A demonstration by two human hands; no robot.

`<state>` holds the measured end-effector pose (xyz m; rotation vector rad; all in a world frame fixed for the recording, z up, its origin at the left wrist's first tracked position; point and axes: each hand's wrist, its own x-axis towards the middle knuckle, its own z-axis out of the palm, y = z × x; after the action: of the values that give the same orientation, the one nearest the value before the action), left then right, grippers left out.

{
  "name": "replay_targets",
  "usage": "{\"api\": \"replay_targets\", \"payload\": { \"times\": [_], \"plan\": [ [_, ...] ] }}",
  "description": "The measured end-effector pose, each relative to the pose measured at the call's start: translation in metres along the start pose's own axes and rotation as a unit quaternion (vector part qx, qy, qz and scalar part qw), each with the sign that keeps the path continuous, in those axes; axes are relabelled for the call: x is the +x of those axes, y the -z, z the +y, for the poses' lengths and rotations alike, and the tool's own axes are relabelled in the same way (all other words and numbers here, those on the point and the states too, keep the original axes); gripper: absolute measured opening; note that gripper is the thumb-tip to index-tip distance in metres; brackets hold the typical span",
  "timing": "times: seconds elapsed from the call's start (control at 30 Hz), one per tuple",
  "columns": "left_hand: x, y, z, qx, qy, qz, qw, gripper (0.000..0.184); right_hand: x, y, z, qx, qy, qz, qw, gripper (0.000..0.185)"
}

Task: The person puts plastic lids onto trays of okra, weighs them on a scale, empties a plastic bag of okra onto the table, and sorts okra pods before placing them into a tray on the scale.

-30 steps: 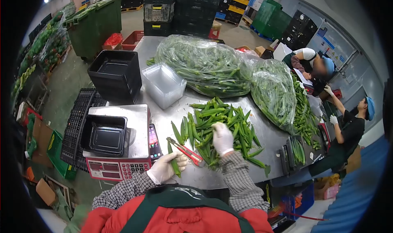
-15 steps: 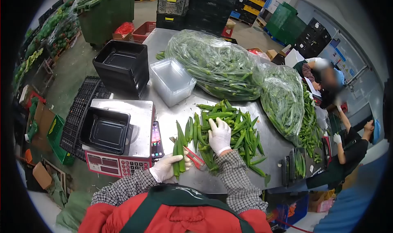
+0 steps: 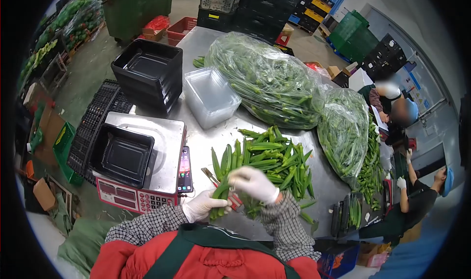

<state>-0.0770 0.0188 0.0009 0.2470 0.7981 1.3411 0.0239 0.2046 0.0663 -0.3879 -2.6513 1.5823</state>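
My left hand [image 3: 202, 205], in a white glove, is closed around a few green okra pods [image 3: 219, 200] near the table's front edge. Just right of it, my gloved right hand [image 3: 254, 184] has its fingers bent together over the tops of these pods; what they pinch is hidden. A loose okra pile [image 3: 282, 159] lies beyond and right of my hands. Red-handled scissors [image 3: 235, 201] lie partly hidden beneath them. To the left, a black tray [image 3: 122, 156] sits on a scale [image 3: 169, 127], with a phone [image 3: 184, 170] beside it.
Stacked black trays [image 3: 147, 75] and clear containers [image 3: 211, 97] stand behind the scale. Two large plastic bags of okra [image 3: 267, 80] [image 3: 343, 134] lie at the back and right. Small packed trays [image 3: 354, 210] are at the right edge. Two people [image 3: 424, 200] [image 3: 392, 102] work at the far right.
My right hand has moved from the okra pile leftward to my left hand. My left hand, holding one pod at first, now holds a few. The camera view has shifted slightly.
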Motion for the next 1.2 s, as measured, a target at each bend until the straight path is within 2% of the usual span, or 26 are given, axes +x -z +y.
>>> {"api": "replay_targets", "payload": {
  "times": [0.07,0.1,0.2,0.4,0.6,0.63,0.73,0.87,0.9,1.0,1.03,1.07,1.13,1.2],
  "plan": [
    [-0.003,0.004,-0.002,-0.082,-0.006,0.047,0.995,0.031,0.027,0.005,0.036,-0.169,-0.046,0.204,0.963,0.029],
    [-0.004,0.012,-0.001,-0.115,-0.03,0.04,0.992,0.03,0.036,0.004,0.051,-0.265,-0.105,0.234,0.93,0.035],
    [-0.008,0.009,0.008,-0.151,-0.035,0.055,0.986,0.027,0.051,-0.003,0.079,-0.419,-0.208,0.144,0.872,0.043],
    [-0.006,0.015,-0.002,-0.199,-0.013,0.047,0.979,0.034,0.047,-0.011,0.085,-0.408,-0.244,0.115,0.872,0.042],
    [-0.013,0.016,-0.004,-0.222,-0.026,0.012,0.975,0.03,0.028,0.0,0.09,-0.229,-0.231,0.173,0.93,0.04],
    [-0.014,0.016,-0.005,-0.217,-0.022,0.011,0.976,0.03,0.028,-0.003,0.095,-0.248,-0.199,0.179,0.931,0.035],
    [-0.018,0.017,-0.007,-0.206,-0.015,0.01,0.978,0.032,0.037,-0.015,0.075,-0.409,-0.235,0.116,0.874,0.033],
    [-0.022,0.021,-0.013,-0.21,-0.026,0.0,0.977,0.036,0.045,-0.021,0.078,-0.401,-0.277,0.123,0.865,0.033],
    [-0.024,0.022,-0.015,-0.213,-0.023,-0.002,0.977,0.036,0.043,-0.021,0.082,-0.389,-0.266,0.149,0.869,0.03],
    [-0.028,0.022,-0.011,-0.214,-0.02,0.002,0.977,0.036,0.03,-0.009,0.09,-0.195,-0.235,0.19,0.933,0.027],
    [-0.029,0.021,-0.012,-0.215,-0.017,0.005,0.976,0.036,0.025,-0.006,0.095,-0.057,-0.202,0.223,0.952,0.026],
    [-0.03,0.02,-0.014,-0.22,-0.014,0.012,0.975,0.036,0.02,-0.004,0.089,0.081,-0.183,0.245,0.949,0.029],
    [-0.029,0.017,-0.014,-0.225,-0.004,0.026,0.974,0.036,0.005,0.005,0.075,0.189,-0.139,0.218,0.947,0.031],
    [-0.027,0.018,-0.017,-0.228,0.0,0.02,0.973,0.035,-0.008,0.01,0.05,0.226,-0.147,0.197,0.942,0.032]
  ]
}}
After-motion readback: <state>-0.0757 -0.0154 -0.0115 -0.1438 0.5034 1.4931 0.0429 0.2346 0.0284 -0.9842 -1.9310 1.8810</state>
